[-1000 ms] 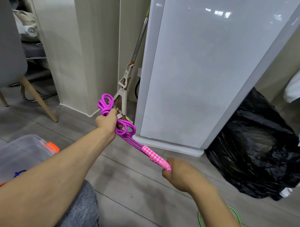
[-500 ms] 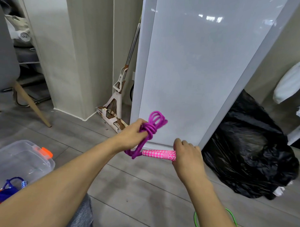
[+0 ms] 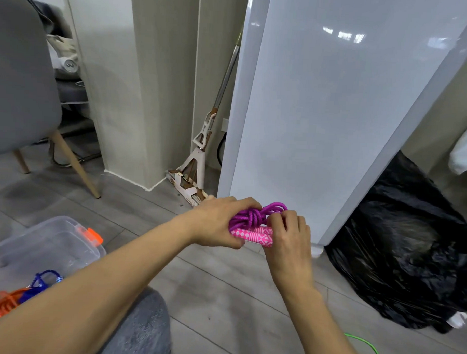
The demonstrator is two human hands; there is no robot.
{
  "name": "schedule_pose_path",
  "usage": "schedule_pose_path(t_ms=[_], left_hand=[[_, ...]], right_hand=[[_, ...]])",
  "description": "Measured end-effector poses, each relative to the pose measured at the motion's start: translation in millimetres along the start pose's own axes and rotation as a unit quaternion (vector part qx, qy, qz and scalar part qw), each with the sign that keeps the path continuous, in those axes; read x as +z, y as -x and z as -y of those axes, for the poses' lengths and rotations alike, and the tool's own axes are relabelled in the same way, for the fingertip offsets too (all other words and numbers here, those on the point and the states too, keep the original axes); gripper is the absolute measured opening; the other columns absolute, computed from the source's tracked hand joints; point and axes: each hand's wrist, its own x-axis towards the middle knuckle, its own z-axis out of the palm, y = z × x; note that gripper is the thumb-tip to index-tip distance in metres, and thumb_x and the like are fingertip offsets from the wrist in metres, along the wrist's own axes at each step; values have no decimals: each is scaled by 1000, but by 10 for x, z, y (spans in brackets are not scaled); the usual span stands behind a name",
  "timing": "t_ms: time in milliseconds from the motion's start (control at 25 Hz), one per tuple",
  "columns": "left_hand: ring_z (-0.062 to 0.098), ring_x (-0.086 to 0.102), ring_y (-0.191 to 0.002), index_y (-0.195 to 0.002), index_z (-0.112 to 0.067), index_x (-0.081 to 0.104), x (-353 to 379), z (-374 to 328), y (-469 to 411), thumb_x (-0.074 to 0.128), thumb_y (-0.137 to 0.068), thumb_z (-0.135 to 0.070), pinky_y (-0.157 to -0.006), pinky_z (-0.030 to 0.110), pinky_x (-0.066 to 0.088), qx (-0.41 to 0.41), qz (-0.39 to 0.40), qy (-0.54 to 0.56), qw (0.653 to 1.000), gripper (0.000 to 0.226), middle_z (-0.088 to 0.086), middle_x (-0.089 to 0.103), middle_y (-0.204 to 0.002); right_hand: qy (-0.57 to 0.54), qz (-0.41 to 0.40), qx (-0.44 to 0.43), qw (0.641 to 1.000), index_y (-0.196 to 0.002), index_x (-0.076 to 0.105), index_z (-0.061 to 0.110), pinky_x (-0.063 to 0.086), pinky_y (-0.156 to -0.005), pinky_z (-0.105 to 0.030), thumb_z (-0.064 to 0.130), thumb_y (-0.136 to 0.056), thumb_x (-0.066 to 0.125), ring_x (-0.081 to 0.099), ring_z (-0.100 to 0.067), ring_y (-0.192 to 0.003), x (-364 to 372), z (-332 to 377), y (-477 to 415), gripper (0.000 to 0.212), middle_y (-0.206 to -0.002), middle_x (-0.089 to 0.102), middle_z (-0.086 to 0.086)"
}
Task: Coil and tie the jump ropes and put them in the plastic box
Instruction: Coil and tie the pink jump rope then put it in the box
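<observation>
A purple jump rope (image 3: 255,216) is coiled into a tight bundle with its pink patterned handles (image 3: 253,235) lying under the coil. My left hand (image 3: 217,220) grips the bundle from the left. My right hand (image 3: 288,233) holds the handles' right end, its fingers curled over the rope loops. Both hands hold it in the air in front of a white cabinet. The clear plastic box (image 3: 47,245) with an orange latch sits on the floor at lower left; an orange rope (image 3: 7,300) and a blue rope (image 3: 42,280) lie inside it. A green rope (image 3: 366,345) lies on the floor at lower right.
A tall white cabinet (image 3: 335,114) stands ahead. A full black rubbish bag (image 3: 407,251) sits to its right. A folding mop (image 3: 198,159) leans in the gap beside a pillar. A grey chair (image 3: 21,90) stands at left. My grey-trousered knee (image 3: 142,330) is below.
The hands have come together: the stretched rope and handle were folded in, and the handles now lie against the coil, held by both hands closer to the cabinet.
</observation>
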Motion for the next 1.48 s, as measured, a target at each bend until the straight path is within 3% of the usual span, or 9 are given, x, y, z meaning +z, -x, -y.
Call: schedule_pose_path(t_ms=[200, 360, 560, 680, 880, 960, 1080, 1280, 1480], left_hand=[[17, 62, -94, -138, -35, 32, -96, 322, 471, 79, -73, -45, -75, 28, 47, -45, -50, -91, 994, 81, -6, 65, -108], [23, 61, -86, -131, -30, 37, -197, 691, 904, 79, -67, -46, -65, 28, 36, -110, -22, -99, 989, 78, -1, 66, -102], [31, 63, -86, -120, -27, 34, -190, 1301, 1550, 78, -67, -40, -66, 35, 46, -204, -25, -80, 975, 70, 4, 66, -100], [35, 63, -87, -119, -24, 34, -123, 1636, 1934, 73, -69, -33, -68, 37, 47, -258, -64, -108, 958, 64, 7, 67, -99], [27, 65, -84, -116, -21, 41, 44, 2360, 2594, 68, -75, -35, -73, 37, 43, -250, -111, -186, 944, 51, 0, 66, -91], [22, 63, -84, -115, -22, 48, 95, 2666, 2817, 68, -76, -40, -78, 40, 42, -252, -118, -217, 936, 48, -3, 67, -90], [19, 58, -86, -108, -24, 52, 215, 3101, 3083, 69, -77, -47, -82, 35, 35, -264, -129, -254, 921, 42, -6, 66, -88], [24, 58, -89, -105, -22, 54, 565, 3754, 3213, 73, -77, -35, -89, 39, 38, -312, -87, -268, 907, 37, -2, 67, -93], [29, 56, -90, -110, -13, 55, 963, 4305, 3198, 64, -79, -3, -101, 45, 39, -247, -39, -345, 904, 34, 7, 63, -97]], right_hand=[[-55, 8, -75, 996, -102, 54, 10, 50, -64, -40, 8, -59, 92, 56, -30, -77, 173, 460, -38, 57, -94, 61, -13], [-87, 31, -127, 988, -105, 61, 8, 55, -66, -42, 14, -51, 98, 58, -30, -83, 429, 926, -15, 65, -99, 63, -14], [-144, 43, -193, 970, -107, 57, 8, 55, -70, -47, 13, -48, 99, 52, -31, -91, 907, 1656, -123, 73, -103, 61, -17], [-181, 102, -211, 955, -123, 54, 12, 54, -81, -48, 17, -51, 97, 56, -35, -100, 1145, 2116, -273, 84, -118, 52, -15], [-137, 241, -330, 902, -156, 23, 35, 39, -109, -55, 54, -63, 81, 43, -30, -135, 1476, 2780, -460, 112, -157, 30, -7], [-231, 359, -296, 855, -154, 6, 48, 54, -96, -44, 48, -73, 77, 54, -23, -122, 1696, 2998, -461, 108, -154, 22, 7], [-340, 426, -243, 803, -147, 17, 48, 59, -82, -32, 33, -76, 79, 58, -11, -108, 2085, 3393, -374, 96, -135, 38, 10], [-300, 400, -236, 833, -138, 27, 32, 44, -61, -20, 28, -84, 74, 59, -17, -95, 2715, 3948, -143, 72, -127, 46, 2], [-220, 463, -199, 835, -145, 22, 22, 46, -75, -28, 22, -89, 69, 59, -27, -112, 3182, 4157, 94, 73, -136, 42, -8]])
